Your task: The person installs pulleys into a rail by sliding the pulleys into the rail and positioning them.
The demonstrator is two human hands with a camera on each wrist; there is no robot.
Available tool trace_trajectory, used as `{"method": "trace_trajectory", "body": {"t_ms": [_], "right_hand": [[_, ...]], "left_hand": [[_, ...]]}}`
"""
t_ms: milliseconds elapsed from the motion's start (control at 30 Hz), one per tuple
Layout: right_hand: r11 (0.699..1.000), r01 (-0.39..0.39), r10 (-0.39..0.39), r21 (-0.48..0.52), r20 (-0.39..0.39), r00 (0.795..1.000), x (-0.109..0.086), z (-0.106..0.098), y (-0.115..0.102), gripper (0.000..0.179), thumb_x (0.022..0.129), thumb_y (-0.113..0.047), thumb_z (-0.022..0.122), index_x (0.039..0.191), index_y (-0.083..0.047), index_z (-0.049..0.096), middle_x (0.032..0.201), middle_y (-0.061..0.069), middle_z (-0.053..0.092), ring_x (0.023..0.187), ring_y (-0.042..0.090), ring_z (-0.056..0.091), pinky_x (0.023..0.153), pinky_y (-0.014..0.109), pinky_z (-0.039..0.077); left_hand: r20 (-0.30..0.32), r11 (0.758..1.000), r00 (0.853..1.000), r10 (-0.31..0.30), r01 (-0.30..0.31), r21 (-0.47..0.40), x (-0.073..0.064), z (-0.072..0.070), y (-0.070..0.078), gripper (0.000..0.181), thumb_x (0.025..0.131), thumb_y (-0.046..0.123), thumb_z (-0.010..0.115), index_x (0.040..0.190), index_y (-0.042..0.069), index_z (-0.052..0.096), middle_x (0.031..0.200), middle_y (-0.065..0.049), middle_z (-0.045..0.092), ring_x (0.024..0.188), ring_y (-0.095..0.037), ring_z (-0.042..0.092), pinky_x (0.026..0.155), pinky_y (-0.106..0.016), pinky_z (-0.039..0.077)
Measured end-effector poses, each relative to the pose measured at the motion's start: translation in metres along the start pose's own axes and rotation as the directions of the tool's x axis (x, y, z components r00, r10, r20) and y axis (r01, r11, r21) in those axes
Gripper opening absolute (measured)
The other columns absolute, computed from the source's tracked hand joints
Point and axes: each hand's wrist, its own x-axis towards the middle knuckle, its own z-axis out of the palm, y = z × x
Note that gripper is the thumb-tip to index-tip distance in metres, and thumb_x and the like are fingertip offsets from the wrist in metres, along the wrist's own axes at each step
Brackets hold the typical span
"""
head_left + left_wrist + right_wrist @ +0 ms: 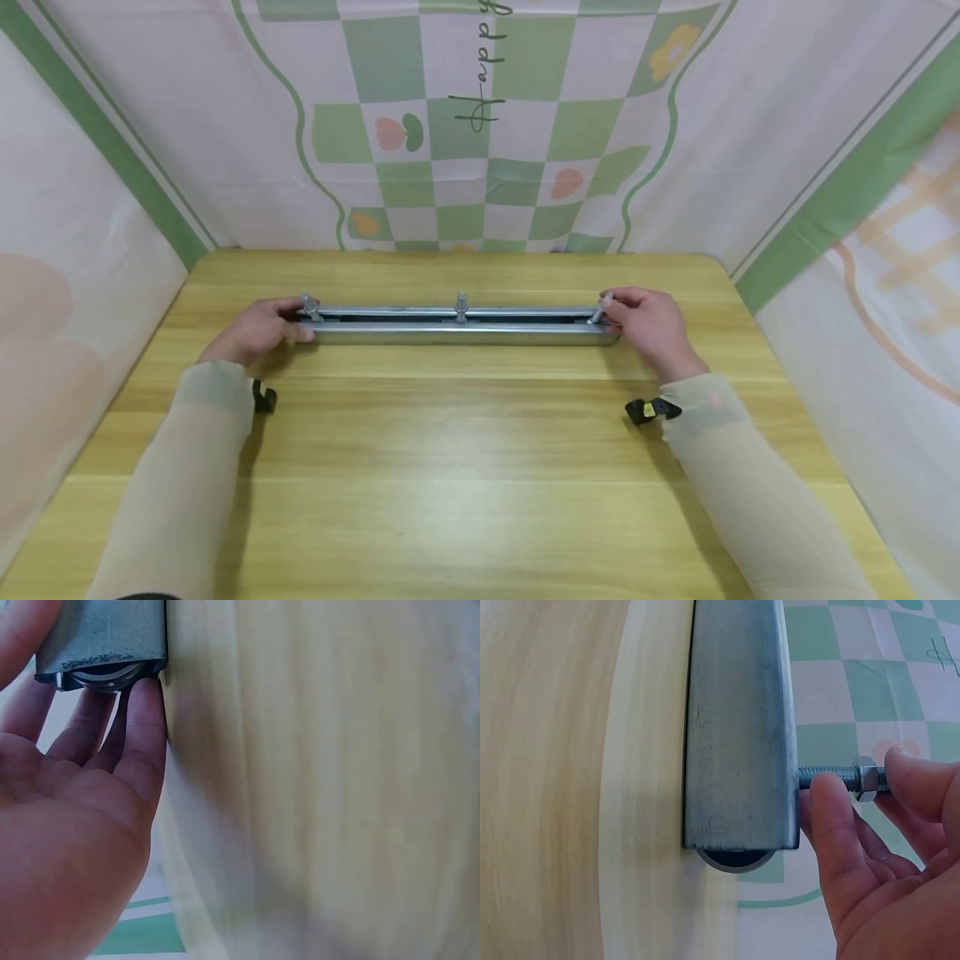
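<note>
A long metal channel lies across the far part of the table, its slot facing up. Three threaded bolts stand out of the slot: a left bolt, a middle bolt and a right bolt carrying a hex nut. My left hand holds the channel's left end, thumb on the front face, fingers at the end and behind. My right hand pinches the right bolt, which leans in the head view. Round parts, perhaps rollers, show at both channel ends in the wrist views.
The wooden table extends toward me in front of the channel. Behind it hangs a checkered cloth, with more cloth on both sides. A small black wrist device sits on each sleeve.
</note>
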Motion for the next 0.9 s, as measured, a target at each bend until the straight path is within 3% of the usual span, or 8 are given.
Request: {"method": "trace_trajectory", "body": {"t_ms": [500, 733, 900], "right_hand": [[1.000, 0.004, -0.004, 0.010, 0.022, 1.000, -0.0026, 0.0087, -0.0054, 0.037, 0.099, -0.025, 0.065, 0.126, 0.001, 0.066, 0.119, 0.016, 0.065, 0.099, 0.027, 0.065, 0.078, 0.033, 0.059], [1.000, -0.008, 0.008, 0.001, 0.027, 1.000, -0.0040, 0.0096, -0.0078, 0.037, 0.099, -0.024, 0.064, 0.127, 0.000, 0.066, 0.120, 0.016, 0.065, 0.099, 0.027, 0.065, 0.080, 0.035, 0.058], [1.000, -0.006, 0.006, -0.011, 0.037, 0.999, -0.0040, 0.0071, -0.0064, 0.040, 0.099, -0.027, 0.064, 0.128, 0.000, 0.065, 0.122, 0.015, 0.064, 0.101, 0.027, 0.064, 0.082, 0.035, 0.058]], "left_hand": [[-0.013, 1.000, 1.000, 0.010, -0.010, 0.006, -0.0010, 0.0016, 0.0022, 0.073, 0.088, 0.022, 0.076, 0.152, 0.013, 0.043, 0.162, -0.011, 0.025, 0.148, -0.038, 0.010, 0.116, -0.060, 0.003], [-0.011, 0.999, 1.000, 0.005, -0.006, -0.044, -0.0020, 0.0036, 0.0031, 0.072, 0.088, 0.017, 0.076, 0.152, 0.010, 0.042, 0.162, -0.010, 0.023, 0.148, -0.036, 0.012, 0.117, -0.057, 0.007], [-0.012, 1.000, 1.000, 0.007, -0.007, -0.010, -0.0023, 0.0041, 0.0031, 0.073, 0.088, 0.020, 0.076, 0.152, 0.012, 0.042, 0.162, -0.010, 0.024, 0.147, -0.038, 0.012, 0.116, -0.060, 0.004]]}}
